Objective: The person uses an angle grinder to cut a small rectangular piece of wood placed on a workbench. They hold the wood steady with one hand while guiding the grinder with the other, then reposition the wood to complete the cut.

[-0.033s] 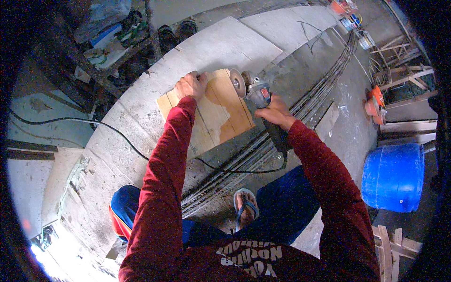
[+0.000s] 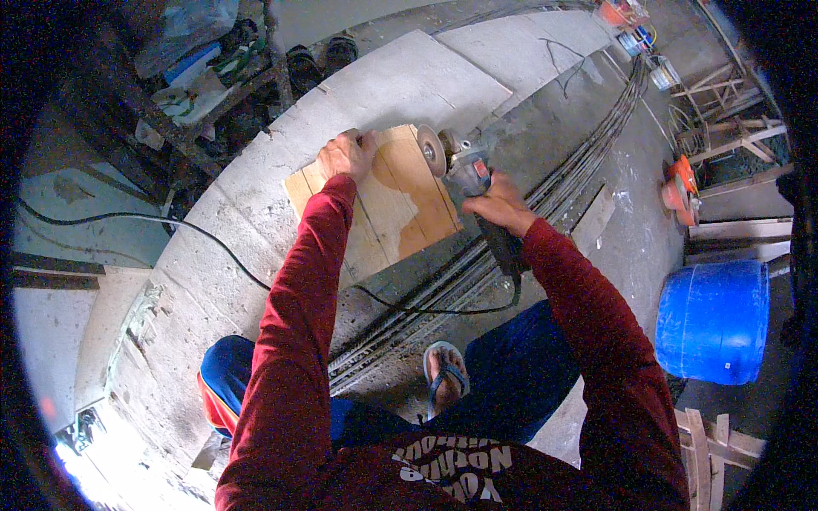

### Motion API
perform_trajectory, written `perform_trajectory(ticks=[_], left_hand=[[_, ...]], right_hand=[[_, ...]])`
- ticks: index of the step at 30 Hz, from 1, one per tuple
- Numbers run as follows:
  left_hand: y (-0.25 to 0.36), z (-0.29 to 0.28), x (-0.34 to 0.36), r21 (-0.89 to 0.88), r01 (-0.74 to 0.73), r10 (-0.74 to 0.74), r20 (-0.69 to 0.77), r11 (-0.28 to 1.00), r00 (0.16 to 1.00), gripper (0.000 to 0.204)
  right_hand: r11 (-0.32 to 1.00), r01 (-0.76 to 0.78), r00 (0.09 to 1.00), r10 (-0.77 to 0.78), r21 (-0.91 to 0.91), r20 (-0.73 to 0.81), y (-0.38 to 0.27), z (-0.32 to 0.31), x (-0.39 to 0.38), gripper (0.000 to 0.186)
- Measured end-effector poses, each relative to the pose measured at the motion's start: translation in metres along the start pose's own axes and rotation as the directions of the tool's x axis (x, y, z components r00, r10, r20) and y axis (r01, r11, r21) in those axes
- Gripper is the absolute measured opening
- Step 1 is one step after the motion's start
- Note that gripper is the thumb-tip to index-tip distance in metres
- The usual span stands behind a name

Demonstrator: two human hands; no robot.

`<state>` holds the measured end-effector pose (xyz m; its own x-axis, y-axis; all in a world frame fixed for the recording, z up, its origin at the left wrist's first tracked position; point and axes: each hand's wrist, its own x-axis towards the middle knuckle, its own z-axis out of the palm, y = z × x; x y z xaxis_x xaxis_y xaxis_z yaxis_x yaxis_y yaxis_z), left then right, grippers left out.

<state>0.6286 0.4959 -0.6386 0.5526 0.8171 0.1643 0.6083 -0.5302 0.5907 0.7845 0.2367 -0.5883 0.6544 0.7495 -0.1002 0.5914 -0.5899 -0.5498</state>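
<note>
My left hand [image 2: 342,157] is closed over the far left edge of a tan wood-grained board [image 2: 388,223], its thumb side toward the middle. Thin lines run along the board, and a darker patch covers part of its right side. An angle grinder [image 2: 468,170] is in my right hand [image 2: 501,206], which wraps round its body. The grinder's round disc [image 2: 431,151] stands on edge at the board's far right corner. I cannot tell whether it spins or touches. Its black cable [image 2: 443,311] loops below the board and passes behind my left forearm.
Pale slabs [image 2: 409,77] lie beyond the board. A bundle of long metal rods [image 2: 588,140] runs diagonally past my sandalled foot [image 2: 446,375]. On the right stand a blue drum [image 2: 714,322] and orange buckets [image 2: 680,192]. Dark shoes [image 2: 341,54] sit at the far left.
</note>
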Motion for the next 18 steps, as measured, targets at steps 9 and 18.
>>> perform_trajectory(ticks=[9, 18], left_hand=[[0.001, -0.003, 0.004, 0.047, 0.034, -0.035, 0.020, 0.998, 0.999, 0.040], [0.001, -0.006, 0.003, 0.063, 0.016, -0.017, 0.018, 0.998, 1.000, 0.041]], right_hand=[[0.999, -0.036, 0.998, 0.037, -0.013, 0.053, 0.002, 0.000, 0.001, 0.036], [0.997, 0.053, 0.998, -0.055, 0.054, 0.031, -0.026, -0.019, -0.017, 0.035]])
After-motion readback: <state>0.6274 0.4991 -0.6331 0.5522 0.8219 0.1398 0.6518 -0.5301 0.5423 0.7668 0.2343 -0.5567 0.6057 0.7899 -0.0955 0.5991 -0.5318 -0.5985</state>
